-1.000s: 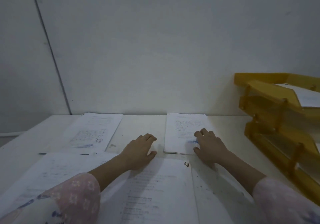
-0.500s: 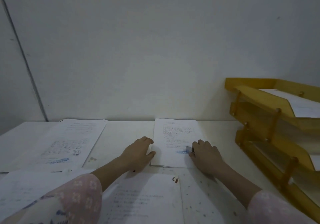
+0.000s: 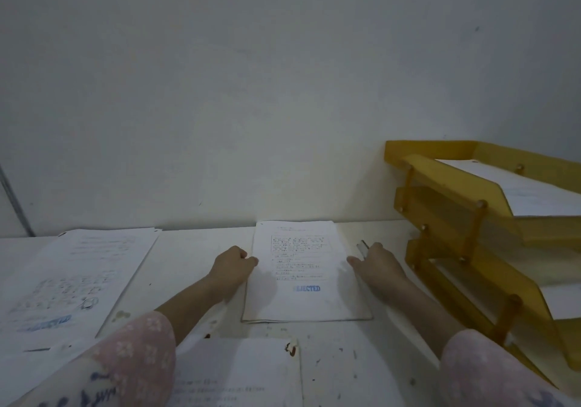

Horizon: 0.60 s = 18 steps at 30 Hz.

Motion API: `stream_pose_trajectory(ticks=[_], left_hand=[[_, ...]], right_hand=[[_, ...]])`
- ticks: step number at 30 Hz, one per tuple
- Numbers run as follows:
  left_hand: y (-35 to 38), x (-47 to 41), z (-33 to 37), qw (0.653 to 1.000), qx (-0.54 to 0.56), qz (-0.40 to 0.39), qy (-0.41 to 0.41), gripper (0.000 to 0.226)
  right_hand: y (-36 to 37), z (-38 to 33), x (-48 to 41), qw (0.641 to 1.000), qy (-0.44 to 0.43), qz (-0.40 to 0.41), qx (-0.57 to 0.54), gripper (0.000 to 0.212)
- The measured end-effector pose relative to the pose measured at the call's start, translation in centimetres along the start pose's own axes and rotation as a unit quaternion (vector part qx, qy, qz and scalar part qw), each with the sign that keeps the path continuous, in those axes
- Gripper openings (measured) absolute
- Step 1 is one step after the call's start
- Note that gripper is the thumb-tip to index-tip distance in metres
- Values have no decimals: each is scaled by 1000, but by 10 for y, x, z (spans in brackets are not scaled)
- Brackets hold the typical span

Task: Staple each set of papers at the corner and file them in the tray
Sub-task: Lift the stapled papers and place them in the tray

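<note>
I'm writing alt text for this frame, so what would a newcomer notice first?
The yellow tray stack at the right, with paper in its top tier. Then the sheet stamped REJECTED in blue, in the middle, with the left hand at its left edge and the right hand at its right.

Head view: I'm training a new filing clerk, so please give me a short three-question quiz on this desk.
1. True or false: the top tier of the yellow tray holds sheets.
2. The blue stamp on the middle paper set reads: A) APPROVED, B) REJECTED, C) DRAFT?
3. Fill in: the left hand is at that set's ___ edge, the right hand at the opposite one.
Key: 1 true; 2 B; 3 left.
</note>
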<state>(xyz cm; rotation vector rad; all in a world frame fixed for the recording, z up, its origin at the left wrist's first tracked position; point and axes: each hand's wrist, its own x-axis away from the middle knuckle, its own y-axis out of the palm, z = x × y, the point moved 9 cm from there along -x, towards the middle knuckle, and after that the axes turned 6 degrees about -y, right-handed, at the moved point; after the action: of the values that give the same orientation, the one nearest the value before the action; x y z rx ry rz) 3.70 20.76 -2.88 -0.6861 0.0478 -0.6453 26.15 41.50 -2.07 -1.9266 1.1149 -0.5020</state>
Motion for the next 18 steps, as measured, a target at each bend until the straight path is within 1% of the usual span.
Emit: stream_pose_trajectory(ticks=[1,3,4,7,9,12,16,18], left_hand=[[1,-3,1,1000,11,-2,-11,11],[6,-12,0,999,22,-9,-32,27],[7,-15,0,998,31,-12,-46,29],[13,-20,0,992,87,-26,-92,18],[17,-19,4,986,114,-37,-115,16],[21,-18,8,983,117,-37,-139,7],[24,-25,12,982,110,-35,-151,25],[27,-28,14,981,113,-39,-155,32]], right_hand=[[1,1,-2,1000,-7,-5,24,39],[5,1,-6,998,-14,-15,53,27],[7,0,-8,998,-15,-20,58,24],[11,-6,-12,998,-17,-23,47,26],[12,-10,-12,999,-14,-24,37,29],[13,-14,-10,998,-15,-31,51,33],[15,-14,-10,997,-5,-32,64,38],[15,-13,-10,998,3,-30,57,38]])
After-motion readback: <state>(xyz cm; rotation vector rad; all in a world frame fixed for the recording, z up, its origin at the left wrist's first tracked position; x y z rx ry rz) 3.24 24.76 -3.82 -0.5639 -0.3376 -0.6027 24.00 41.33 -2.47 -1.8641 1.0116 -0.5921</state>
